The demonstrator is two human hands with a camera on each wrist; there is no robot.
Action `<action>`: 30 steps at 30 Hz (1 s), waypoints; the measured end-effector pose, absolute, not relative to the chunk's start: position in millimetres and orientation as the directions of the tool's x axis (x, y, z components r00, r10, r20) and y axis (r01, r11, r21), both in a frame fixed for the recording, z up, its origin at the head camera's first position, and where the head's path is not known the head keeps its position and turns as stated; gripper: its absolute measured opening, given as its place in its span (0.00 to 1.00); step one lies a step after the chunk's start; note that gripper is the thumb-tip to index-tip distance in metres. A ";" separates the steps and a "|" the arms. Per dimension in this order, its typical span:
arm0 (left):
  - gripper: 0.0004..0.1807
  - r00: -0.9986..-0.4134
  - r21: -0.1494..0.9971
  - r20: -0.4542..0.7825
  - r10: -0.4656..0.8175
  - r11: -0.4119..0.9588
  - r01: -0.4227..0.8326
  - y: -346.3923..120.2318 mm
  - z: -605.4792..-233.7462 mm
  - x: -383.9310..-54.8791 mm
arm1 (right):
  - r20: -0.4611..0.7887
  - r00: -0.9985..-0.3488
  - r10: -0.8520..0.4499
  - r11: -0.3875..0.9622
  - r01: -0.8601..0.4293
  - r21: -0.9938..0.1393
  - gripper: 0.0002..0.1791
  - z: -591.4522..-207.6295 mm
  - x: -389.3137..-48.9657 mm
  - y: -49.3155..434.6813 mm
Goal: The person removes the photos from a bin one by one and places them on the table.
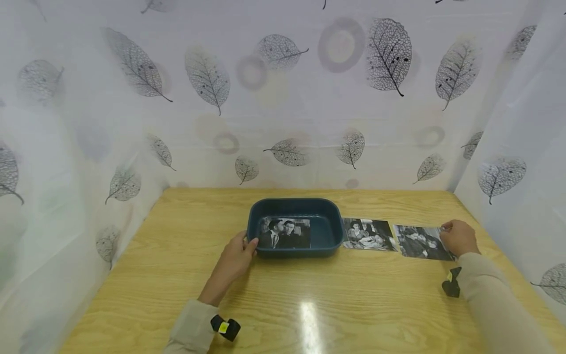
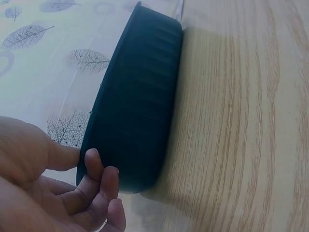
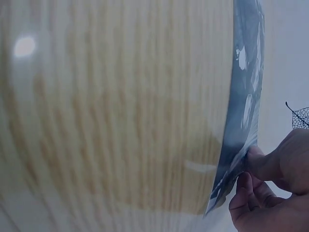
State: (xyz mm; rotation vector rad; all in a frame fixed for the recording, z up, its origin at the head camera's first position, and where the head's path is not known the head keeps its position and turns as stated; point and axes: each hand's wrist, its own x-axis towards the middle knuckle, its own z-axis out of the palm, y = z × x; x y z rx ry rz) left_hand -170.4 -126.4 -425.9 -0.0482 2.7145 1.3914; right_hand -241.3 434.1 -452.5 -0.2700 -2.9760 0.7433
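Apparently, the step in hand is taking up the end photo (image 1: 420, 242), which stretches leftward from the right hand (image 1: 460, 238), and the next move would call for a gentle lift without creasing. The right hand is nearly closed, thumb and bent fingers pinching the photo's edge, while the left hand (image 1: 235, 256), also curled, grips the end of the blue dish (image 1: 296, 253), which reaches rightward from it.
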 end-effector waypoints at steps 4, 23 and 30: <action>0.18 -0.996 0.807 -0.082 0.016 0.587 -0.057 -126.3 -426.9 -170.7 | 0.031 -0.984 0.175 0.873 0.140 -0.467 0.19 -453.9 -240.1 434.5; 0.24 -0.996 0.810 -0.082 0.023 0.583 -0.054 -126.6 -424.6 -167.9 | 0.211 -0.971 0.115 0.857 -0.011 -0.516 0.22 -417.8 -259.3 408.5; 0.24 -0.996 0.808 -0.086 0.018 0.587 -0.059 -125.8 -425.7 -169.5 | 0.265 -0.962 0.068 0.839 -0.088 -0.536 0.24 -374.4 -270.1 359.3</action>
